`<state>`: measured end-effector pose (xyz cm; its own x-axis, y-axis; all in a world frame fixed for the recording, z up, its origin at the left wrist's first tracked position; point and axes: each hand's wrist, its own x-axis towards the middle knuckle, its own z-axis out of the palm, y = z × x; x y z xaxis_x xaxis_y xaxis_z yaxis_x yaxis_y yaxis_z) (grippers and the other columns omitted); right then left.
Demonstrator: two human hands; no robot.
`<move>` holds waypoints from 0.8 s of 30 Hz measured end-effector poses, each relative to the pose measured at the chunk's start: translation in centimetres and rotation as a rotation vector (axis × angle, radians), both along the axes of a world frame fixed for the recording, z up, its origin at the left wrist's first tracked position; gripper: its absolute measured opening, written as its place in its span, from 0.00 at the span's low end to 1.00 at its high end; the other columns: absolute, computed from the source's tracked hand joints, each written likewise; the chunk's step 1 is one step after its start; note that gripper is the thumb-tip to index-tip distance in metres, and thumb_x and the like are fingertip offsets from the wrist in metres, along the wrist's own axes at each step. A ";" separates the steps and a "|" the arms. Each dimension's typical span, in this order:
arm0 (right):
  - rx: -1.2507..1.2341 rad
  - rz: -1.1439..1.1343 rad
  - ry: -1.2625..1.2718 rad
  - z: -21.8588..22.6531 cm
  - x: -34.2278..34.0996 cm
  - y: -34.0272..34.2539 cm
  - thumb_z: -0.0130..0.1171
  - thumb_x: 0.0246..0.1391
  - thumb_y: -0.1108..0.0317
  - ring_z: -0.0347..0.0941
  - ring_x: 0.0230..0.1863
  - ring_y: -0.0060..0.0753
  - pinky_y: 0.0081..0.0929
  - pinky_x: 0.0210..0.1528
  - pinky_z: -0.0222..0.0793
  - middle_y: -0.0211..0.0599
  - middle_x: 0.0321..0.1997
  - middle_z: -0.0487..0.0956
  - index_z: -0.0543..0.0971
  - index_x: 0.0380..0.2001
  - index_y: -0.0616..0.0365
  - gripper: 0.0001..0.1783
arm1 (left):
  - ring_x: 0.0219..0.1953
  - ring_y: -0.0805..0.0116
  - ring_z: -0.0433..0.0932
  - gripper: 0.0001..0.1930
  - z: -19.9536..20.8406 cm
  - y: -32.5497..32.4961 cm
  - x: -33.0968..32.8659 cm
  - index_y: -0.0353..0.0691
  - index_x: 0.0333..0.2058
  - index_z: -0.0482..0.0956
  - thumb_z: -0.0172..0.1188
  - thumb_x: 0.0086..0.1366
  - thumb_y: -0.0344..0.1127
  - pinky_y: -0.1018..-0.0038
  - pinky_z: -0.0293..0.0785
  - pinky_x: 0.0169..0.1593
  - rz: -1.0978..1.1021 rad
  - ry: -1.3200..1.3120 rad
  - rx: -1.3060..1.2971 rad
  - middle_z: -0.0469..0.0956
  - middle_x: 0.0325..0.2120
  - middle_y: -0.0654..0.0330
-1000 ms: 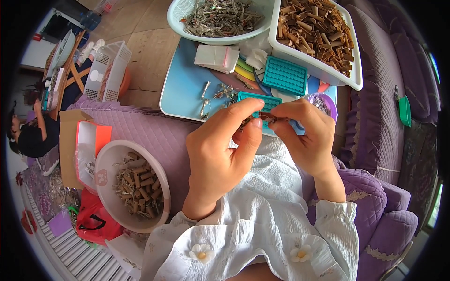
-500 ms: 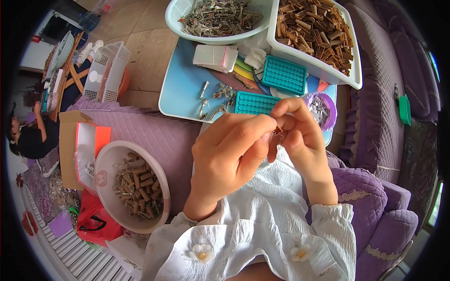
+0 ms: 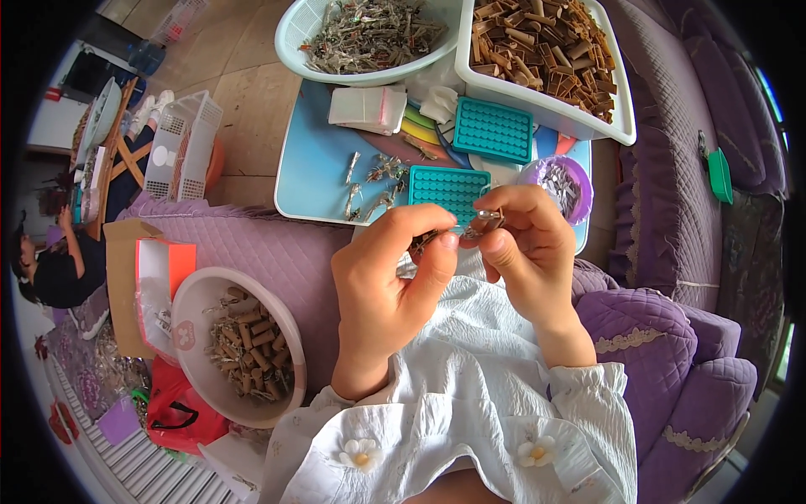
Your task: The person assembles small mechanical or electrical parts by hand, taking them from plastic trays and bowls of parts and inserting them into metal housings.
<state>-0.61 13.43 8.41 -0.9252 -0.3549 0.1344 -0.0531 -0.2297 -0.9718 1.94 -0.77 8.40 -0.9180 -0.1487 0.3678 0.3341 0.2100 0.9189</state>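
My left hand [image 3: 388, 281] is closed, thumb against forefinger, on a small dark brown and silvery piece [image 3: 425, 241]. Close beside it, my right hand [image 3: 531, 256] pinches a thin, shiny, wire-like piece [image 3: 487, 216]. The fingertips almost meet, and whether the two pieces are joined cannot be made out. Just beyond my hands lies a teal tray [image 3: 449, 191] with rows of small hollows. Several loose silvery, wiry pieces [image 3: 353, 168] lie on the blue tabletop to its left. A purple tub [image 3: 579, 204] of thin silver bits stands at the right.
Beyond are a second teal tray [image 3: 494, 130], clear packets [image 3: 368, 109], a pale basin [image 3: 290, 42] of silvery pieces and a white bin [image 3: 628, 101] of brown curved pieces. At left, a pinkish basin [image 3: 189, 370] holds brown rolls. Another person [image 3: 67, 260] sits far left.
My hands have moved slightly apart and turned, so the silvery piece shows between the fingertips. The view has shifted a little.
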 end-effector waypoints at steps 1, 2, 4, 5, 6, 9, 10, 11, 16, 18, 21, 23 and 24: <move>-0.001 -0.001 0.001 0.0 0.1 -0.2 0.54 0.50 0.69 0.68 0.26 0.13 0.10 0.21 0.61 0.30 0.26 0.73 0.67 0.38 0.64 0.14 | 0.20 0.76 0.71 0.04 0.1 0.1 0.1 0.35 0.29 0.73 0.56 0.53 0.26 0.82 0.67 0.24 -0.001 0.001 -0.001 0.75 0.21 0.61; -0.012 -0.073 0.032 -0.2 0.3 -0.5 0.54 0.50 0.69 0.68 0.26 0.14 0.10 0.21 0.61 0.30 0.26 0.73 0.67 0.37 0.64 0.13 | 0.20 0.77 0.71 0.04 0.1 0.1 0.2 0.35 0.28 0.73 0.56 0.53 0.26 0.82 0.67 0.24 -0.020 -0.055 0.032 0.74 0.21 0.62; -0.022 -0.146 0.062 -0.7 0.2 -0.6 0.54 0.50 0.69 0.68 0.26 0.14 0.10 0.20 0.61 0.31 0.26 0.72 0.66 0.36 0.64 0.13 | 0.20 0.79 0.70 0.04 0.1 0.1 0.1 0.34 0.28 0.72 0.56 0.53 0.27 0.83 0.66 0.24 -0.041 -0.110 0.065 0.74 0.20 0.62; -0.016 -0.190 0.120 -1.0 0.0 -0.6 0.55 0.50 0.69 0.68 0.25 0.14 0.10 0.21 0.61 0.31 0.26 0.72 0.66 0.36 0.64 0.13 | 0.20 0.79 0.70 0.04 0.1 0.2 0.1 0.34 0.27 0.72 0.56 0.53 0.27 0.83 0.66 0.24 -0.074 -0.108 0.077 0.74 0.20 0.62; -0.010 -0.234 0.178 -1.4 -0.2 -0.7 0.55 0.49 0.70 0.68 0.24 0.14 0.10 0.21 0.62 0.32 0.26 0.72 0.65 0.36 0.64 0.13 | 0.19 0.80 0.69 0.04 0.1 0.2 0.1 0.33 0.27 0.72 0.56 0.53 0.27 0.83 0.66 0.24 -0.107 -0.105 0.089 0.74 0.19 0.63; 0.080 -0.289 0.336 -2.1 -0.4 -0.8 0.54 0.49 0.72 0.67 0.22 0.16 0.11 0.23 0.63 0.35 0.30 0.71 0.65 0.36 0.64 0.13 | 0.19 0.81 0.68 0.05 -0.1 0.1 0.3 0.33 0.28 0.72 0.55 0.54 0.28 0.84 0.65 0.24 -0.153 -0.141 0.156 0.73 0.19 0.63; 0.088 -0.300 0.390 -2.2 -0.5 -0.9 0.54 0.49 0.74 0.66 0.22 0.17 0.11 0.23 0.63 0.36 0.31 0.71 0.66 0.36 0.64 0.12 | 0.19 0.81 0.68 0.05 -0.1 0.1 0.3 0.33 0.28 0.72 0.55 0.54 0.28 0.84 0.65 0.24 -0.150 -0.141 0.155 0.73 0.19 0.63; 0.090 -0.300 0.389 -2.2 -0.5 -0.8 0.54 0.49 0.74 0.66 0.22 0.17 0.11 0.23 0.63 0.36 0.31 0.71 0.66 0.36 0.64 0.12 | 0.19 0.81 0.68 0.05 0.0 0.0 0.2 0.32 0.29 0.72 0.55 0.54 0.28 0.85 0.64 0.24 -0.154 -0.178 0.194 0.73 0.19 0.63; -0.239 0.098 0.243 -2.2 -1.2 -0.1 0.52 0.48 0.78 0.65 0.23 0.20 0.14 0.23 0.62 0.38 0.33 0.70 0.71 0.34 0.65 0.08 | 0.20 0.84 0.67 0.06 0.0 -0.6 0.2 0.32 0.30 0.73 0.52 0.56 0.29 0.87 0.62 0.23 -0.190 -0.272 0.279 0.73 0.18 0.65; -0.259 0.139 0.155 -1.7 -1.2 0.1 0.54 0.48 0.75 0.65 0.25 0.21 0.17 0.24 0.62 0.38 0.33 0.70 0.73 0.32 0.64 0.07 | 0.20 0.86 0.66 0.05 0.0 -0.7 0.2 0.32 0.29 0.73 0.51 0.57 0.28 0.88 0.60 0.22 -0.196 -0.297 0.324 0.72 0.17 0.66; -0.321 0.283 0.117 -1.9 -1.4 0.4 0.55 0.48 0.71 0.64 0.25 0.21 0.18 0.27 0.62 0.37 0.32 0.70 0.74 0.32 0.64 0.08 | 0.19 0.87 0.64 0.05 -0.3 -0.9 0.1 0.33 0.28 0.73 0.50 0.57 0.28 0.88 0.59 0.22 -0.226 -0.316 0.383 0.72 0.17 0.66; -0.139 0.144 0.199 -2.1 -1.2 0.4 0.57 0.47 0.70 0.65 0.25 0.21 0.18 0.27 0.63 0.38 0.30 0.70 0.73 0.28 0.62 0.07 | 0.19 0.87 0.64 0.05 -0.5 -0.9 -0.1 0.33 0.27 0.73 0.50 0.57 0.28 0.88 0.58 0.21 -0.239 -0.305 0.395 0.71 0.17 0.66; -0.048 0.075 0.239 -2.1 -1.1 0.3 0.58 0.46 0.70 0.65 0.24 0.21 0.17 0.26 0.63 0.38 0.30 0.70 0.72 0.26 0.62 0.07 | 0.18 0.87 0.63 0.06 -0.5 -0.9 -0.1 0.33 0.27 0.73 0.50 0.57 0.29 0.88 0.58 0.21 -0.252 -0.292 0.406 0.71 0.17 0.66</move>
